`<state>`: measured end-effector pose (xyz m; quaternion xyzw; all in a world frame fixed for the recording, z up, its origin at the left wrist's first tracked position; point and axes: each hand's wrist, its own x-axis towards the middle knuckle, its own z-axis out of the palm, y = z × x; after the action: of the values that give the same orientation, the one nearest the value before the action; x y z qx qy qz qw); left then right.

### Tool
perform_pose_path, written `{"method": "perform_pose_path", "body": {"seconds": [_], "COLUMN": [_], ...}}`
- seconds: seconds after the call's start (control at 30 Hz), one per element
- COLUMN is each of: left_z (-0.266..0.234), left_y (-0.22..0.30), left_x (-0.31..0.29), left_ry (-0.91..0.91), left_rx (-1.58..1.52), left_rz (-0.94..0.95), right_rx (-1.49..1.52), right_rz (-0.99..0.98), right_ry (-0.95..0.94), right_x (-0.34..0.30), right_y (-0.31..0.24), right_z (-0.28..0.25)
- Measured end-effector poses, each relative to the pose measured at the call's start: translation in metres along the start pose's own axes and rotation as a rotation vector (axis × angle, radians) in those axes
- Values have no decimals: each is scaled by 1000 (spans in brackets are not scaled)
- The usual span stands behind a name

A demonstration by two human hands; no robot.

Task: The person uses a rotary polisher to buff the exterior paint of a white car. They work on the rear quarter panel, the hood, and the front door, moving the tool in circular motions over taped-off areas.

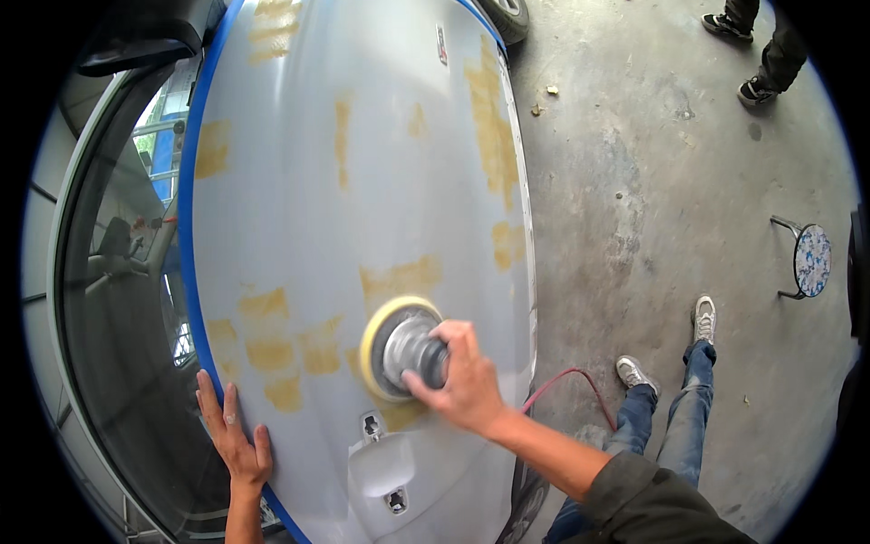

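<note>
My right hand [462,381] is wrapped round the top of a round sander [408,349] with a grey body and a yellow-edged pad. The pad lies on a grey car door panel [281,208], over one of several mustard-coloured filler patches [399,276]. My left hand [237,444] rests with fingers spread on the panel's window-side edge, across a strip of blue masking tape [188,236]. Just below the sander, the door handle recess [381,467] shows two openings with no handle fitted.
A red hose [580,374] loops beside the panel, near my legs. The car window [118,299] and side mirror [140,45] are at left. Across the concrete floor [625,218] stand a small round stool [811,261] and, at top right, another person's legs [781,59].
</note>
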<state>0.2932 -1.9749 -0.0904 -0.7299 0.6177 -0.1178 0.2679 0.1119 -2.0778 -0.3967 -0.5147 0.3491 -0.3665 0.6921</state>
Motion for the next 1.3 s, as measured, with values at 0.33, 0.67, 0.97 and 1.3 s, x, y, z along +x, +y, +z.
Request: {"method": "perform_pose_path", "body": {"seconds": [0.33,0.67,0.97,1.3], "left_z": [-3,-4,-3,0], "left_y": [-3,-4,0,-6], "left_x": [5,-5,3,-3], "left_ry": [9,-13,-9,-5], "left_rx": [-2,-7,17,4], "left_rz": [-8,-12,20,25], "right_rx": [32,42,11,-16], "right_rz": [354,169,47,14], "right_ry": [215,-20,-104,-34], "right_x": [-24,0,-15,-43], "right_y": [85,18,-20,12], "right_z": [-33,-8,6,11]}}
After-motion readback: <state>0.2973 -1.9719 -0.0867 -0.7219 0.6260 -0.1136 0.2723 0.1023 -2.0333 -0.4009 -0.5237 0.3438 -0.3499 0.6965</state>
